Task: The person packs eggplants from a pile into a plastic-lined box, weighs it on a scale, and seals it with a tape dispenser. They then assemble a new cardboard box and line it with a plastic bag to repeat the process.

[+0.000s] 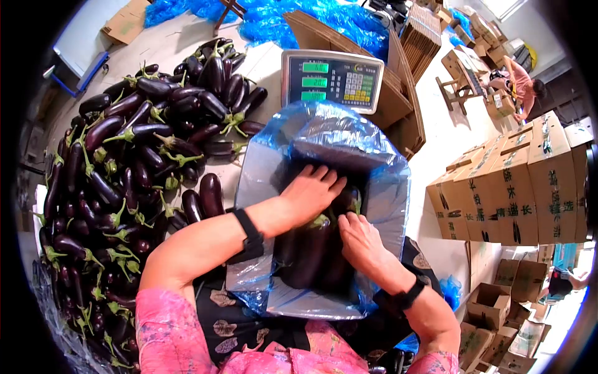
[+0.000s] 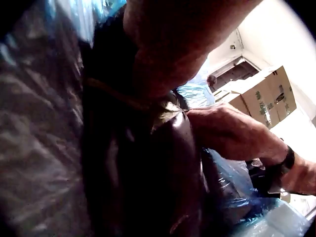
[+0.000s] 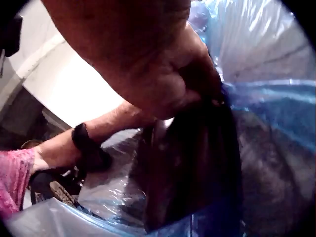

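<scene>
Inside the blue-lined box (image 1: 387, 206), dark eggplants (image 1: 298, 257) lie side by side, the left hand (image 1: 311, 193) over its far end with fingers loosely extended, seemingly steadying them, the right hand (image 1: 366, 244) bent-fingered beside a stem (image 1: 357, 204), gripping or not I can't tell.

We see the right grip (image 3: 133, 64) looming large across the top, bent over dark eggplants (image 3: 190, 163) too shadowed for us to tell its fingertips' hold. Clear bluish plastic film (image 3: 274, 98) lies around them, creased and shiny to the right and below. Behind, we make out the left forearm (image 3: 57, 148) with a black wristband (image 3: 81, 136), a pink sleeve (image 3: 12, 177), patterned dark cloth (image 3: 61, 192) and a bright white surface (image 3: 74, 81).
</scene>
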The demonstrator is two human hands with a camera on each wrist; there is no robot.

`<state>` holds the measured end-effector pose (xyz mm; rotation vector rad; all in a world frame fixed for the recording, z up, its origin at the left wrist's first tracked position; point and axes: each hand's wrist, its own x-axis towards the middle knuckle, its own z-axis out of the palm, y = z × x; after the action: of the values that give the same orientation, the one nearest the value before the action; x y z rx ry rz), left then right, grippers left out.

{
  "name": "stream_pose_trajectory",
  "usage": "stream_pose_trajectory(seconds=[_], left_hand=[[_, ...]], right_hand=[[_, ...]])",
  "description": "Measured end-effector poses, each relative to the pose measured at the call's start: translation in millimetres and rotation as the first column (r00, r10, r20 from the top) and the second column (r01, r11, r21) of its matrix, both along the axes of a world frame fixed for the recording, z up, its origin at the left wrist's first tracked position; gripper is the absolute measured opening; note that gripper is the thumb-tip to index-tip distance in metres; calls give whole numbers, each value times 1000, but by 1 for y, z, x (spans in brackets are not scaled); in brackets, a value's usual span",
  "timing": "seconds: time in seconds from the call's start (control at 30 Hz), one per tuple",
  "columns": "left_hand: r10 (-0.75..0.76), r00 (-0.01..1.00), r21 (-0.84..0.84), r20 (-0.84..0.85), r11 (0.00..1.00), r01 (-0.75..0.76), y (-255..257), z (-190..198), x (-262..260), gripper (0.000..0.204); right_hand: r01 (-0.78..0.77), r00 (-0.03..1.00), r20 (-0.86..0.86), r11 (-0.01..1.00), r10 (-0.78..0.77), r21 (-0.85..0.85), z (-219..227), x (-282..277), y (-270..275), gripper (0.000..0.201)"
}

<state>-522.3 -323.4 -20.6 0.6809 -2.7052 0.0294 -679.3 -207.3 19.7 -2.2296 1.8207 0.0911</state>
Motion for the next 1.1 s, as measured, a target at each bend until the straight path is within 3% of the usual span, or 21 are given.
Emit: stream_pose_trajectory(seconds=[0.03, 0.07, 0.13, 0.23, 0.27, 0.33, 0.4, 0.47, 0.57, 0.67, 0.8, 0.9, 1.0, 1.1], left_hand=[[-8, 1000, 53, 9, 999, 7, 4, 8, 8, 44], [-41, 993, 13, -109, 999, 43, 7, 11, 16, 42], [-82, 944, 185, -319, 972, 147, 12, 44, 34, 35], [52, 841, 226, -539, 971, 84, -2, 87, 51, 23], [126, 829, 259, -544, 966, 23, -12, 99, 58, 25], [344, 778, 407, -527, 905, -124, -32, 108, 72, 36], [598, 662, 663, -452, 721, -199, -53, 98, 80, 58], [721, 619, 847, -310, 506, -165, -81, 57, 94, 88], [746, 625, 919, -231, 378, -112, -87, 42, 97, 95], [752, 624, 949, -211, 310, -53, -89, 45, 93, 98], [745, 643, 969, -175, 247, -22, -92, 38, 97, 92], [722, 676, 985, -144, 168, 31, -94, 35, 94, 93], [680, 721, 989, -136, 135, 59, -94, 43, 90, 95], [676, 721, 987, -150, 148, 66, -91, 48, 83, 90]], right_hand=[[-3, 997, 72, 998, 8, -57, 15, -2, 0, 23], [-4, 989, 143, 994, 20, -112, 27, -4, -1, 25], [95, 962, 274, 920, 13, -381, 47, -15, -11, 28], [345, 889, 433, 840, -150, -418, 74, -53, -32, 29], [461, 807, 537, 829, -245, -316, 78, -65, -39, 31], [522, 722, 609, 837, -329, -165, 73, -94, -55, 42], [586, 523, 690, 799, -500, 135, 56, -114, -70, 57], [527, 398, 714, 780, -576, 336, 44, -117, -79, 79], [482, 445, 667, 788, -597, 384, 41, -115, -79, 82], [477, 288, 747, 766, -599, 430, 19, -131, -75, 78], [313, 41, 781, 750, -623, 582, 18, -130, -74, 69], [221, -63, 758, 732, -649, 644, 15, -127, -75, 66], [271, -105, 746, 703, -658, 658, 18, -118, -76, 64], [267, -91, 783, 742, -615, 615, 19, -119, -77, 63]])
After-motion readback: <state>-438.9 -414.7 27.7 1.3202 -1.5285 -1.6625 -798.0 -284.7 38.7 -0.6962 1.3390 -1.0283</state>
